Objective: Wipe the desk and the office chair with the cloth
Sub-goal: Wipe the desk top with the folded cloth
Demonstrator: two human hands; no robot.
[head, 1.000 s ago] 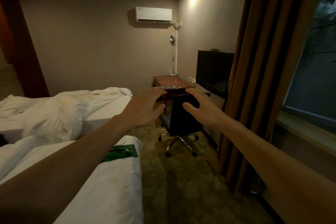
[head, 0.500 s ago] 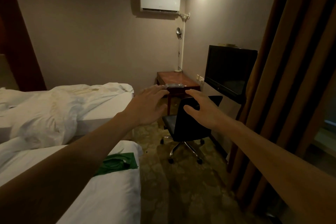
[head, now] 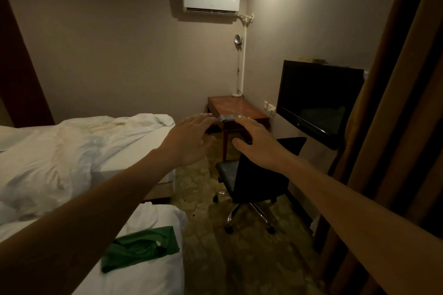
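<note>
Nothing looks wiped yet: left hand (head: 191, 141) and right hand (head: 259, 143) stretch forward empty, fingers spread, toward the grey folded cloth (head: 231, 117) on the reddish wooden tabletop (head: 239, 106) behind the black office chair (head: 261, 175).

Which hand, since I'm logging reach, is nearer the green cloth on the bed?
Left. The left hand hovers open beyond the green cloth; the right hand hovers farther right, before the office chair.

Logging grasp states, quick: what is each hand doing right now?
Left hand: open, fingers spread, holding nothing.
Right hand: open, fingers spread, holding nothing.
</note>
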